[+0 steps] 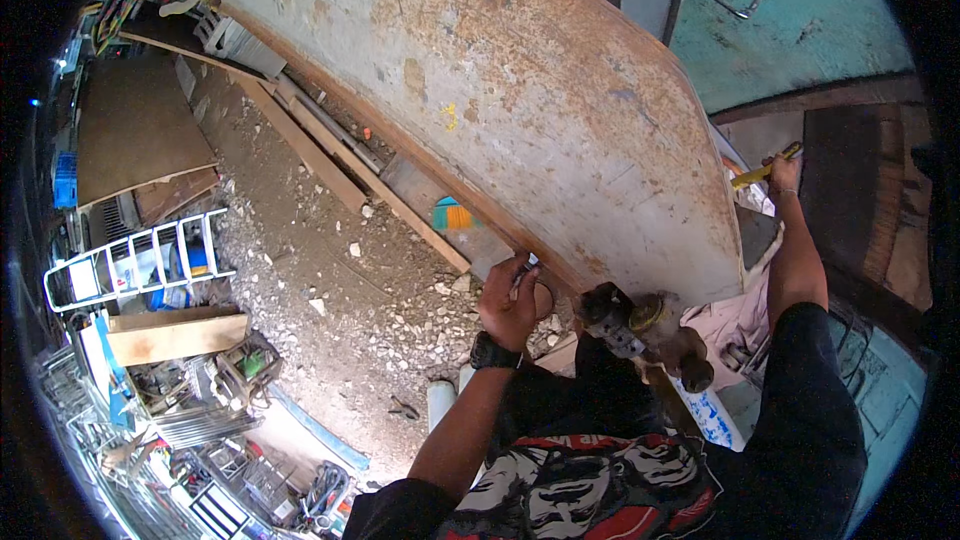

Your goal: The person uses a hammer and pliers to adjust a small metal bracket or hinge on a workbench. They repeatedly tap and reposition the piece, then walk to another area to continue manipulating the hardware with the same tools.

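A large panel [560, 110] with worn, rust-stained pale paint slants across the view in front of me. My left hand [508, 305], a watch on its wrist, is closed at the panel's lower brown edge. A small pale bit shows by its fingertips, but what it grips is mostly hidden. On the far side of the panel's right end, my right hand [785, 176] is wrapped round a yellow stick-like tool [752, 177] with a dark end. The tool's other end lies by the panel's edge. Below the panel's right end is a rusty metal fitting with round parts [655, 325].
Wooden planks [350, 175] lie along the panel on stony ground [330, 280]. A white ladder [140, 260], a light wood block [180, 338] and piled metal parts [250, 480] fill the left. A turquoise surface [800, 20] stands at upper right; pale cloth [725, 325] hangs below.
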The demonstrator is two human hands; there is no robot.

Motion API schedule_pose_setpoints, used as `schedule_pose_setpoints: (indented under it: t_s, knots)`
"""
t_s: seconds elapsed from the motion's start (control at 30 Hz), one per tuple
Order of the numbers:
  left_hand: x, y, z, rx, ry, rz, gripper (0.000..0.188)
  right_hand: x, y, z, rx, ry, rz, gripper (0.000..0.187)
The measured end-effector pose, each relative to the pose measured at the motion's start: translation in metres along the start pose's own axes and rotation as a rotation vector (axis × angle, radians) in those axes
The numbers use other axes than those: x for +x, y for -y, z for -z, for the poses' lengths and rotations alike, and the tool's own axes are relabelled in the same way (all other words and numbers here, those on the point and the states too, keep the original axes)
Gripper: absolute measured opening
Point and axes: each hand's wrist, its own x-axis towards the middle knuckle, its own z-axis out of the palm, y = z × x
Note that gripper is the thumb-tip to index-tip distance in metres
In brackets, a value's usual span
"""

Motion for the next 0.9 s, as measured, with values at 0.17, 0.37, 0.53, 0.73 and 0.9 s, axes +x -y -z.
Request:
schedule_pose_setpoints:
  t_s: [0.17,0.37,0.53,0.73,0.9]
  knots:
    - [0.008,-0.006,-0.005,0.009,-0.041,0.061,0.025,-0.001,-0.006,-0.014,0.09,-0.03,0.084,0.035]
    - [0.008,-0.01,-0.007,0.012,-0.06,0.053,0.025,0.012,-0.013,-0.015,0.004,-0.031,0.006,0.042]
    - [0.006,-0.001,-0.006,0.01,-0.03,-0.015,0.025,0.005,-0.006,-0.011,0.013,-0.015,0.018,0.04]
    - [0.008,0.0,-0.006,0.001,-0.021,-0.027,0.026,0.007,-0.003,-0.005,0.009,-0.017,0.049,0.04]
    - [0.006,-0.001,-0.006,0.016,-0.014,-0.016,0.027,-0.01,0.013,-0.015,-0.029,-0.039,-0.031,0.035]
